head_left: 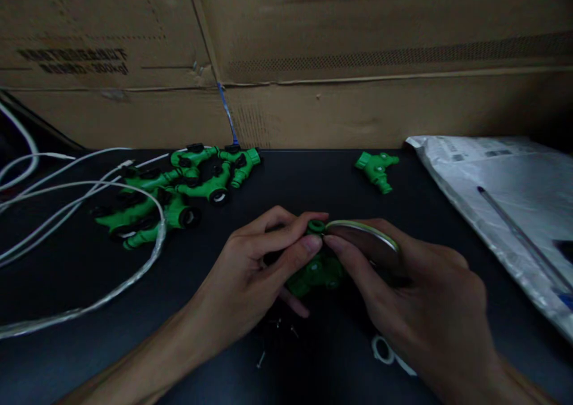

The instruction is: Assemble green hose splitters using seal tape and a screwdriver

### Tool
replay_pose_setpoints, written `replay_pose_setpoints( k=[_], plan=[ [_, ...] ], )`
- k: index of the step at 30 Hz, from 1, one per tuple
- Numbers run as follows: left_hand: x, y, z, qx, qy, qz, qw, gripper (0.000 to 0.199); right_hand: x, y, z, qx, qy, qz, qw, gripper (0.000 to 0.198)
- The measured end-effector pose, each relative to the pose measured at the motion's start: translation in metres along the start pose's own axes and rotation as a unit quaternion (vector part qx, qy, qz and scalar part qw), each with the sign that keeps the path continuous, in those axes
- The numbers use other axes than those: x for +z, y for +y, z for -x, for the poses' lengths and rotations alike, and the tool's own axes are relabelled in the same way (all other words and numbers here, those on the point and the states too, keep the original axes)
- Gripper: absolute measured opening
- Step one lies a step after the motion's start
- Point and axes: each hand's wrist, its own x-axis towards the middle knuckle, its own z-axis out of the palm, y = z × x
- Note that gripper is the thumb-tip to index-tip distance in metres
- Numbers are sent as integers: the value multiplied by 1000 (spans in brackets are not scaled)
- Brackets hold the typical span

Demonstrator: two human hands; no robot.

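Head view: the left hand [264, 261] has its fingers [290, 232] pinching a green fitting [316, 270] near its upper end, between both hands over the worktop [188, 351]; the right hand [416, 297] pinches a disc [364, 241], its edge at that end, contact unclear; screws [261, 359] lie near the left hand, a white ring [375, 350] beside the right; other fittings [208, 188] cluster leftward by a cable [111, 293]; a lone fitting [377, 169] lies near a packet [487, 160] bearing a pen [514, 229]
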Motion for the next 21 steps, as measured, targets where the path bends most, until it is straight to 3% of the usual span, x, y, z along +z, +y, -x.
replay_pose_setpoints(
  k=[9, 21],
  plan=[
    [2, -1, 1, 14, 15, -2, 1000, 23, 3, -2, 0, 26, 23, -43, 998, 11],
    [-1, -4, 1, 54, 24, -102, 993, 30, 7, -7, -1, 14, 34, -16, 999, 8]
  ],
)
